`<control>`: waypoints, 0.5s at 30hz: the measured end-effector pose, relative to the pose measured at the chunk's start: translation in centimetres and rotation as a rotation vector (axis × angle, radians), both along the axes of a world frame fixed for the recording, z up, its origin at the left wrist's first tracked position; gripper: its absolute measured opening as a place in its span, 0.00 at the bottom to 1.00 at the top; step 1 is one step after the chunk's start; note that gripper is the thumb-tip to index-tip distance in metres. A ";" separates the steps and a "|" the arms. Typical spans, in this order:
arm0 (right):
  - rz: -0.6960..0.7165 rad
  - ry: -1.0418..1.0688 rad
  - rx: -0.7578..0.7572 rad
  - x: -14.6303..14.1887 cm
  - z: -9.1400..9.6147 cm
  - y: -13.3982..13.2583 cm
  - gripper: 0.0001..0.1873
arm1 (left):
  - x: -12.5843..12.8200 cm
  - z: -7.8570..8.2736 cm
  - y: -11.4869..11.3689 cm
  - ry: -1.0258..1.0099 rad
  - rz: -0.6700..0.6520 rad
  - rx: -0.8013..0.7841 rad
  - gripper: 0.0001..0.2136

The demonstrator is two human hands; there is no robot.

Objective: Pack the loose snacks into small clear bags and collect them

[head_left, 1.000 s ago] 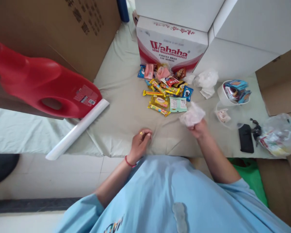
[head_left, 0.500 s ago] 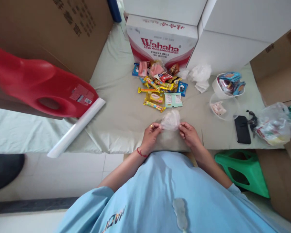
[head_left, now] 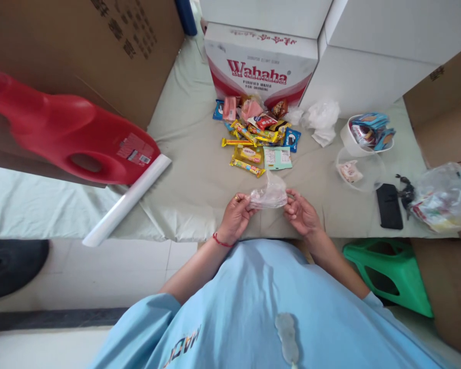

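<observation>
A thin see-through plastic cover (head_left: 269, 195), bag-like and with a gathered edge, is stretched between my hands above the front of the cloth-covered table. My left hand (head_left: 235, 215) pinches its left end between thumb and fingers. At its right end, the curled fingers of my right hand (head_left: 301, 211) grip the edge. Just beyond the cover lies a pile of wrapped snacks: a yellow stick packet (head_left: 247, 167), a pale green packet (head_left: 277, 158), a blue packet (head_left: 292, 139) and several others.
A Wahaha carton (head_left: 259, 72) stands behind the snacks. Crumpled clear plastic (head_left: 321, 119), a white bowl of packets (head_left: 348, 141), a clear round container (head_left: 369, 177) and a phone (head_left: 389, 206) lie rightward. A red jug (head_left: 111, 148) and white film roll (head_left: 126, 202) are left.
The plastic cover has changed from a rounded bundle to a wider, flatter shape with a peak standing up. My hands have moved slightly apart, and the right fingers have turned.
</observation>
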State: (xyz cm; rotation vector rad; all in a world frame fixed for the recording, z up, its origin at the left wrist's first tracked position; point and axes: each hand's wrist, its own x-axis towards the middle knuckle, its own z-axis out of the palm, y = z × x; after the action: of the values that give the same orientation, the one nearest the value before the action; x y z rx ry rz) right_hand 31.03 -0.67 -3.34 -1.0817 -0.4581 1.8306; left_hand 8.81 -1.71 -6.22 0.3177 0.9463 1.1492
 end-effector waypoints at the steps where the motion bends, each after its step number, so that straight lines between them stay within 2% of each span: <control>1: 0.014 -0.029 -0.009 -0.1 -0.1 0.1 0.26 | 0.1 0.0 -0.1 0.004 -0.007 0.001 0.23; 3: 0.021 -0.131 -0.004 -0.3 -0.4 0.3 0.28 | 0.1 0.1 -0.2 0.009 -0.008 0.003 0.23; 8: -0.078 -0.385 0.100 -0.8 -1.5 0.5 0.23 | -0.7 1.0 0.0 -0.051 -0.011 0.038 0.19; 11: -0.074 -0.437 0.104 -0.9 -1.8 0.4 0.21 | -1.1 1.2 0.0 -0.142 -0.062 0.004 0.13; 15: -0.030 -0.440 0.109 -1.2 -1.8 0.3 0.21 | -0.7 0.8 -0.2 -0.077 -0.140 -0.063 0.16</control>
State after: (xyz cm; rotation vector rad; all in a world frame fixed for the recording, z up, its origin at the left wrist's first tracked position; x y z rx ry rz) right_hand 29.84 -0.33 -5.10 -1.4102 -0.7845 1.5181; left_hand 8.08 -1.93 -5.45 0.2821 0.8765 0.9956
